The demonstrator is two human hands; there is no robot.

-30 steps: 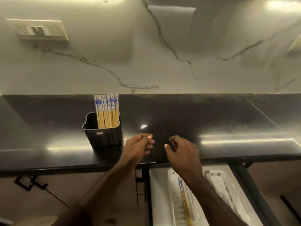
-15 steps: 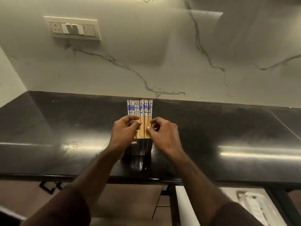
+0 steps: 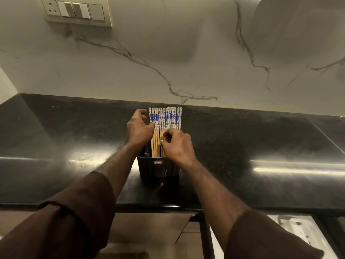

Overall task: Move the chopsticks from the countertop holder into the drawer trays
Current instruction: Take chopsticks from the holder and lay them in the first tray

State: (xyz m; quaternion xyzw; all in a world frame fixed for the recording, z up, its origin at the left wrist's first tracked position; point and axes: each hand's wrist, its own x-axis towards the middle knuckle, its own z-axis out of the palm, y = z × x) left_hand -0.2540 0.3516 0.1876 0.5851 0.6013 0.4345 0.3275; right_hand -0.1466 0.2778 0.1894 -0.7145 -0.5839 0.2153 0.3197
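Head-camera view: a person in dark brown sleeves reached with both hands to a bundle of bamboo chopsticks with blue-and-white patterned tops, which stood upright in a black rectangular holder on a polished black stone countertop. The left hand curled around the bundle's left edge, thumb against the outermost stick, while the right hand pinched the bare bamboo shafts lower down on the right. A white plastic drawer tray showed below the counter edge at lower right, and a cream switch plate sat on the veined marble wall.
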